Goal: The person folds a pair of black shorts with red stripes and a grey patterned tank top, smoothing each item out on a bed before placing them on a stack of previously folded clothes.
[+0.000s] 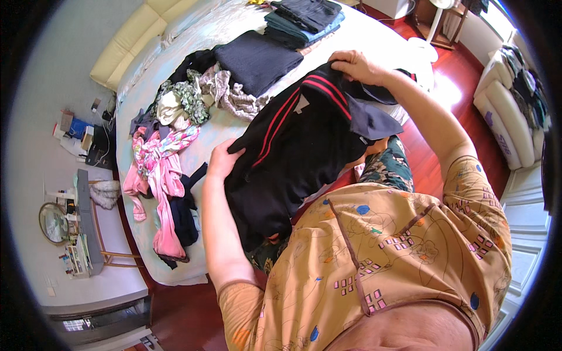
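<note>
- Black garment (pixel 298 155) with red stripes: spread between the two hands.
- Left hand (pixel 224 161): grasping its left edge.
- Right hand (pixel 358 66): grasping its far edge.
- Pink garment (pixel 167 175): on bed (pixel 380 44), left of left-hand grip.
- Folded stack (pixel 304 23): on bed, beyond right-hand grip.
</note>
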A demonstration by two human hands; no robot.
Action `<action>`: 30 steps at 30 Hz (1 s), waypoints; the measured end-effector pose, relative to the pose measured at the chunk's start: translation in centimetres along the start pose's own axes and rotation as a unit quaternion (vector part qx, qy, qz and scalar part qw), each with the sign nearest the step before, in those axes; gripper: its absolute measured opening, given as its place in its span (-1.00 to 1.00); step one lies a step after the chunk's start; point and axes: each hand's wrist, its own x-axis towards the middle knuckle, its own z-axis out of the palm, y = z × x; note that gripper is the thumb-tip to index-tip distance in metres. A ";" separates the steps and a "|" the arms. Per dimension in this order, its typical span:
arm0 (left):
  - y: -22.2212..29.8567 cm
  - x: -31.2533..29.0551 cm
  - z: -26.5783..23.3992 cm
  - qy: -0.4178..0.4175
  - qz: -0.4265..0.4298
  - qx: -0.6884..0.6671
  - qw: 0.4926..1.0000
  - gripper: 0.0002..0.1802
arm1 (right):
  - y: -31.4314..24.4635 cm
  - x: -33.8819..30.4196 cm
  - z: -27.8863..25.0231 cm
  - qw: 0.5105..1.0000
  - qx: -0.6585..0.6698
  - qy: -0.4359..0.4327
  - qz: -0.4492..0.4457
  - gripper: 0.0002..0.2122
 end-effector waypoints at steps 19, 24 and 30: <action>25.0 -18.7 -16.1 0.469 0.451 0.436 0.622 -0.62 | -21.0 -4.3 -13.9 0.920 0.003 -0.035 -0.390 -0.85; 25.0 -12.4 -18.1 0.441 0.358 0.254 0.783 -0.75 | -22.8 0.0 -7.5 0.852 0.190 -0.163 -0.459 -0.82; 27.4 -7.1 -6.8 0.286 0.364 -0.004 0.887 -0.46 | -24.5 2.2 4.4 0.791 0.320 -0.360 -0.378 -0.83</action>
